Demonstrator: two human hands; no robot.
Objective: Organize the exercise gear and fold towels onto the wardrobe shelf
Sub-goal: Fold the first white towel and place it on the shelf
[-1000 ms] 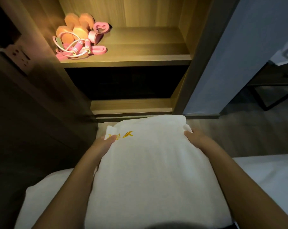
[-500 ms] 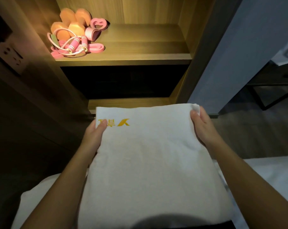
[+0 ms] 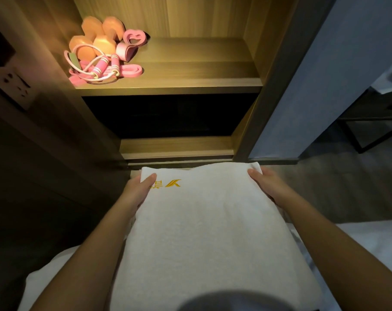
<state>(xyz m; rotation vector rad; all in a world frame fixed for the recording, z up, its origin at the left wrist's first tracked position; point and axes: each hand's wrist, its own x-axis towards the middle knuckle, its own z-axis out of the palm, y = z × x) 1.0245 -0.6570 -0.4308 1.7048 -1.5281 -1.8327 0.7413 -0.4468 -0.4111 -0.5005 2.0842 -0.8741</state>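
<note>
Wardrobe shelf (image 3: 190, 70) lies ahead, above the folded towel (image 3: 208, 232); left hand (image 3: 137, 194) and right hand (image 3: 269, 186) grip its far corners.

Folded towel (image 3: 208, 232) before me, above the bed (image 3: 359, 254); my left hand (image 3: 137, 194) grips its far left corner, my right hand (image 3: 269, 185) its far right. Beyond, the wardrobe shelf (image 3: 201, 70) carries dumbbells (image 3: 96, 39) at its left end, jump rope (image 3: 100, 68) in front of them.
</note>
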